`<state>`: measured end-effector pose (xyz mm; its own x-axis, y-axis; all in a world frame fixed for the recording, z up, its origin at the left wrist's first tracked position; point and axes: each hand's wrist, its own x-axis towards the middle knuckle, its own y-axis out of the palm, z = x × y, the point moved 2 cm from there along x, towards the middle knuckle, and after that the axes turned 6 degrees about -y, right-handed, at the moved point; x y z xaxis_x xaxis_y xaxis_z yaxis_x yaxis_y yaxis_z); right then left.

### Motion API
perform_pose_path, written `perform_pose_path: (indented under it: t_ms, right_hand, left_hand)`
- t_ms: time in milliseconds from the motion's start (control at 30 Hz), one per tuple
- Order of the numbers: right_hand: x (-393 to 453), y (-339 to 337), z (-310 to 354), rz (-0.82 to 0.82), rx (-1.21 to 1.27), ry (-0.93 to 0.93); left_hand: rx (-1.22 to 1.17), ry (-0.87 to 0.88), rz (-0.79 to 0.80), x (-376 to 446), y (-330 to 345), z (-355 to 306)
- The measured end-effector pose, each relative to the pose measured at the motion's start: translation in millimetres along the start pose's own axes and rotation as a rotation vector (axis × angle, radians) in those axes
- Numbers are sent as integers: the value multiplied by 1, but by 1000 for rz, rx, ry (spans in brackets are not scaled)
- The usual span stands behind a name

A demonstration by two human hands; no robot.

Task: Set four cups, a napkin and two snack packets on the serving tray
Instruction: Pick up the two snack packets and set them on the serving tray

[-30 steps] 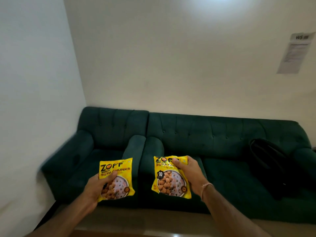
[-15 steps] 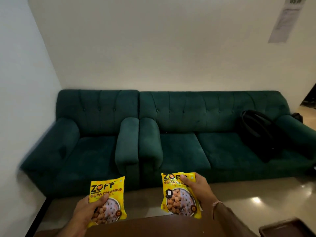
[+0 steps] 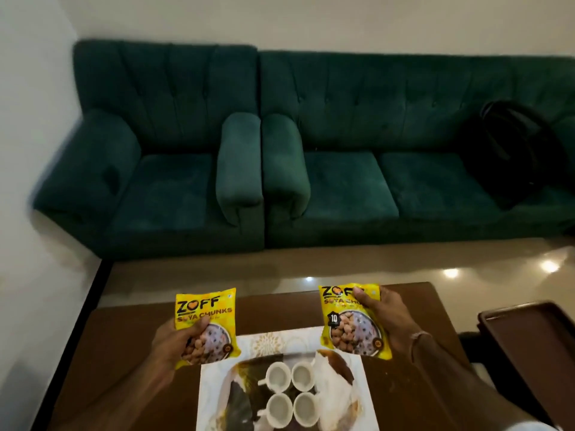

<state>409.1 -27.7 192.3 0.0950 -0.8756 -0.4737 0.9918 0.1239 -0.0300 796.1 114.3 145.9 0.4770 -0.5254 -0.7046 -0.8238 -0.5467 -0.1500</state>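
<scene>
My left hand (image 3: 172, 346) grips a yellow soya chunks snack packet (image 3: 203, 309) by its lower part, above the table's left half. A second, matching yellow packet (image 3: 350, 335) is held in my right hand (image 3: 387, 318), thumb on its top edge. Below and between them lies the white patterned serving tray (image 3: 214, 381). Several white cups (image 3: 278, 376) stand on it in a tight square cluster. A white napkin (image 3: 333, 388) lies on the tray right beside the cups. Both packets hang in the air above the tray's far corners.
The tray rests on a brown wooden table (image 3: 130, 353). A dark brown empty tray (image 3: 529, 340) sits off the table's right side. Beyond the floor stands a green sofa (image 3: 342, 188) with a black bag (image 3: 510, 144) on its right seat. A white wall (image 3: 34, 119) is at left.
My view has tipped downward, bringing the table, tray, cups and napkin into sight. Both hands still hold their packets, now spread wider over the table.
</scene>
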Motion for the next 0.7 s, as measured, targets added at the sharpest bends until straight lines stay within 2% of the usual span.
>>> perform_pose_path:
  t_ms: [433, 700]
  right_hand:
    - [23, -8, -117, 17, -104, 116]
    - [25, -16, -173, 43, -184, 130]
  left_hand:
    - [62, -114, -22, 47, -2, 120]
    - [115, -155, 19, 50, 2, 172]
